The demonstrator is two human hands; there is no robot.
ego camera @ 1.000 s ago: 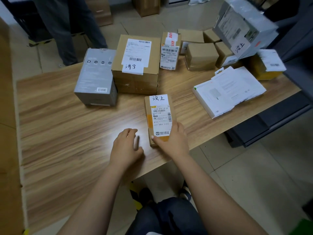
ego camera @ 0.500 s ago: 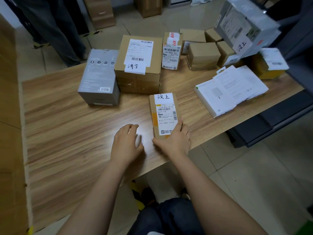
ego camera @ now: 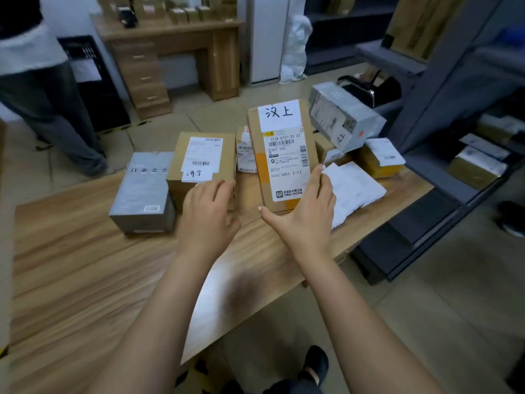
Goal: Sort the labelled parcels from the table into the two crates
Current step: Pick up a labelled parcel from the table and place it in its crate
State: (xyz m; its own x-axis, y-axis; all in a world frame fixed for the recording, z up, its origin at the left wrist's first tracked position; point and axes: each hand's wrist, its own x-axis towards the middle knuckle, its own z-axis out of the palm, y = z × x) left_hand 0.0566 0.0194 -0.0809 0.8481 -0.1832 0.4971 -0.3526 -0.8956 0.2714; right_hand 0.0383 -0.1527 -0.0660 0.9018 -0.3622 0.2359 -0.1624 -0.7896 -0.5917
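On the counter [ego camera: 85,280], the leftmost box [ego camera: 142,194] sits just beside a labelled box [ego camera: 204,155] on its right. The left hand [ego camera: 207,217] is before that box. Further right, the right hand [ego camera: 306,220] holds a long parcel [ego camera: 281,155] up, a flat packet [ego camera: 355,186] beside it. Shelving [ego camera: 454,137] stands right of the counter.

Cardboard parcel [ego camera: 284,155]: lower right corner is covered by the right hand [ego camera: 304,220]; the label's small print cannot be read. A small parcel [ego camera: 243,155] behind it is mostly hidden. Labelled box [ego camera: 199,163]: near corner is masked by the left hand [ego camera: 207,217]. White flat box [ego camera: 355,189]: partly covered by the right hand. Grey box [ego camera: 343,120]: blurred, print not legible. Bystander [ego camera: 42,103]: cut off by the top and left edges. Surface [ego camera: 85,280]: cut off at left and bottom.
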